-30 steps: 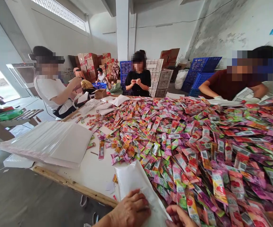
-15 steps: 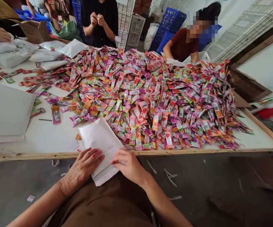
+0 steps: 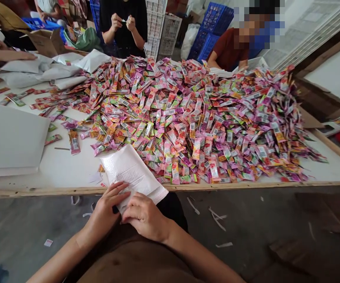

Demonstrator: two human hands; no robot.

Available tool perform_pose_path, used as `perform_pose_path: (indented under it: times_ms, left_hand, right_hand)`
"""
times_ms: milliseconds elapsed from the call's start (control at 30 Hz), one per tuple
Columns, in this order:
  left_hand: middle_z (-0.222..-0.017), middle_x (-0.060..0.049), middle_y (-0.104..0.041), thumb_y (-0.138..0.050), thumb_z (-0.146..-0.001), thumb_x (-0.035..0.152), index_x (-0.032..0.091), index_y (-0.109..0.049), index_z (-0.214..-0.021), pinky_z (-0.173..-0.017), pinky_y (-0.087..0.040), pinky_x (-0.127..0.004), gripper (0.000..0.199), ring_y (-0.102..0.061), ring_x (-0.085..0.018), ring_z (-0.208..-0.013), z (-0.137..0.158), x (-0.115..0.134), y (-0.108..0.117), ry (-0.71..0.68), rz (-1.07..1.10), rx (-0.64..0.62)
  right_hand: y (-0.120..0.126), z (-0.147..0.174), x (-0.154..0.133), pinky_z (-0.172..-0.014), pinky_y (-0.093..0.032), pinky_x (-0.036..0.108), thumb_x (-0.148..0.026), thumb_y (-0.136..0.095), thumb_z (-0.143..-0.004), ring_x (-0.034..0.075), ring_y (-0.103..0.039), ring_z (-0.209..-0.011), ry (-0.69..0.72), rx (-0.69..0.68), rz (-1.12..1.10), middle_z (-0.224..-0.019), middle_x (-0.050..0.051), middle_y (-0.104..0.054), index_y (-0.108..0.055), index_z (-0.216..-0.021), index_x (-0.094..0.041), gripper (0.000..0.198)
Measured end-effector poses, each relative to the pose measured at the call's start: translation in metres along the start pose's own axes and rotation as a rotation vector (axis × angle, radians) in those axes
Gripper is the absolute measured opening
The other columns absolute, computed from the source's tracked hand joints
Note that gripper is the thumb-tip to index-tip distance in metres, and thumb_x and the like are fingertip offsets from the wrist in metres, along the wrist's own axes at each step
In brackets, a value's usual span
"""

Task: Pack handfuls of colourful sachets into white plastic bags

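A white bubble mailer (image 3: 131, 167) rests tilted over the table's front edge, its far end touching the pile of small packets. My left hand (image 3: 108, 208) holds its near left side, fingers lying across the top face. My right hand (image 3: 145, 218) is closed on the near edge, fingers bent and close to the left fingertips. The strip along the near edge looks folded, and its right end sticks out past my right hand. Part of the near edge is hidden under my fingers.
Colourful stick packets (image 3: 181, 118) are heaped across the table (image 3: 61, 169). White sheets (image 3: 11, 137) lie at left, filled white mailers (image 3: 55, 70) behind them. Co-workers stand or sit beyond, one in a black top (image 3: 123, 27). Blue crates (image 3: 208, 35) are stacked behind; paper strips (image 3: 217, 218) litter the floor.
My right hand has moved left and nearer to me along the mailer's near edge. The flap that pointed toward me now looks folded up. A co-worker's hand at far left has moved right.
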State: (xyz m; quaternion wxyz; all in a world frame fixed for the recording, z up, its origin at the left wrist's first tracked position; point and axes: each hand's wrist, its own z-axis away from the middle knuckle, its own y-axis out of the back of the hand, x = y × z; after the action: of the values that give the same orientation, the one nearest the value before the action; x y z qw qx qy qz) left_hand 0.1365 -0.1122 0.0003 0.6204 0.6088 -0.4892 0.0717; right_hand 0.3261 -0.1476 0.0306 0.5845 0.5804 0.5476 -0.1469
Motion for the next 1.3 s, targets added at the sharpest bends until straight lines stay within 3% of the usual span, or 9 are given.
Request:
perform_pose_path:
  times_ms: [167, 300, 400, 533, 667, 833, 1000, 1100, 1300]
  left_hand:
    - [-0.134, -0.007, -0.064, -0.052, -0.071, 0.001, 0.025, -0.071, -0.118, -0.105, -0.048, -0.052, 0.056, -0.052, -0.028, -0.130, -0.011, 0.003, 0.016, 0.026, -0.022, -0.134]
    - [-0.140, -0.008, -0.059, -0.051, -0.080, 0.004, 0.026, -0.064, -0.129, -0.106, -0.048, -0.049, 0.055, -0.048, -0.028, -0.135, -0.010, 0.003, 0.026, -0.107, -0.068, -0.219]
    - [-0.142, -0.012, -0.057, -0.058, -0.083, 0.013, 0.022, -0.058, -0.134, -0.106, -0.047, -0.049, 0.052, -0.045, -0.030, -0.136, -0.005, 0.004, 0.020, -0.171, -0.171, -0.157]
    - [-0.140, -0.012, -0.059, -0.050, -0.080, 0.003, 0.021, -0.058, -0.133, -0.111, -0.036, -0.058, 0.056, -0.045, -0.032, -0.135, -0.001, 0.005, 0.005, -0.319, -0.346, -0.061]
    - [-0.131, -0.008, -0.066, -0.046, -0.086, 0.004, 0.025, -0.050, -0.142, -0.111, -0.041, -0.048, 0.060, -0.056, -0.026, -0.125, 0.003, 0.003, 0.003, -0.443, -0.303, -0.066]
    - [-0.133, -0.006, -0.066, -0.037, -0.091, 0.003, 0.026, -0.035, -0.152, -0.108, -0.045, -0.034, 0.066, -0.058, -0.020, -0.126, 0.025, -0.006, 0.020, -0.430, -0.236, -0.134]
    - [-0.118, -0.004, -0.074, -0.051, -0.090, 0.006, 0.025, -0.055, -0.135, -0.097, -0.053, -0.026, 0.049, -0.068, -0.018, -0.110, 0.039, -0.017, 0.029, -0.300, -0.116, -0.010]
    - [-0.106, -0.001, -0.077, -0.059, -0.091, 0.016, 0.027, -0.067, -0.119, -0.090, -0.055, -0.022, 0.031, -0.073, -0.016, -0.097, 0.035, -0.013, 0.028, -0.169, -0.001, 0.103]
    - [-0.081, 0.001, -0.078, -0.072, -0.078, 0.045, 0.025, -0.079, -0.084, -0.068, -0.056, -0.022, 0.021, -0.072, -0.018, -0.071, 0.028, 0.003, 0.030, 0.340, 0.185, 0.243]
  right_hand:
    - [0.009, -0.008, -0.015, -0.087, -0.048, 0.033, -0.030, -0.062, -0.092, 0.017, -0.057, -0.087, -0.068, 0.085, -0.188, -0.086, 0.004, -0.063, -0.061, -0.074, -0.021, 0.020]
    - [0.064, 0.035, -0.022, -0.069, -0.052, 0.030, -0.037, -0.068, -0.087, 0.017, -0.062, -0.070, -0.386, 0.327, -0.567, -0.078, 0.002, -0.063, -0.054, -0.079, -0.023, 0.021]
    - [0.128, 0.118, -0.008, -0.057, -0.049, 0.028, -0.044, -0.071, -0.079, 0.017, -0.060, -0.058, -0.681, 0.556, -0.382, -0.068, 0.001, -0.062, -0.057, -0.074, -0.022, 0.026]
    - [0.174, 0.196, 0.010, -0.064, -0.054, 0.032, -0.044, -0.065, -0.076, 0.023, -0.068, -0.067, -1.121, 0.483, 0.106, -0.069, 0.007, -0.073, -0.071, -0.071, -0.020, 0.025]
    - [0.137, 0.125, 0.012, -0.083, -0.054, 0.037, -0.041, -0.062, -0.086, 0.026, -0.071, -0.088, -0.833, 0.474, 0.006, -0.093, 0.011, -0.076, -0.075, -0.089, -0.021, 0.024]
    - [0.078, -0.018, 0.027, -0.080, -0.054, 0.032, -0.067, -0.048, -0.090, 0.020, -0.068, -0.085, -0.417, -0.060, -0.428, -0.090, 0.008, -0.072, -0.073, -0.093, -0.016, 0.057]
    - [0.087, -0.023, 0.046, -0.086, -0.051, 0.031, -0.069, -0.067, -0.075, 0.021, -0.066, -0.097, -0.388, -0.373, -0.354, -0.103, 0.005, -0.071, -0.070, -0.104, -0.019, 0.058]
    - [0.092, -0.006, 0.046, -0.090, -0.047, 0.030, -0.046, -0.089, -0.059, 0.021, -0.065, -0.099, -0.312, -0.302, -0.225, -0.108, 0.003, -0.071, -0.068, -0.093, -0.022, 0.046]
    - [0.068, -0.011, 0.045, -0.063, -0.041, 0.023, -0.032, -0.079, -0.074, 0.013, -0.057, -0.069, -0.554, 0.034, -0.288, -0.074, -0.003, -0.064, -0.056, -0.073, -0.019, 0.026]
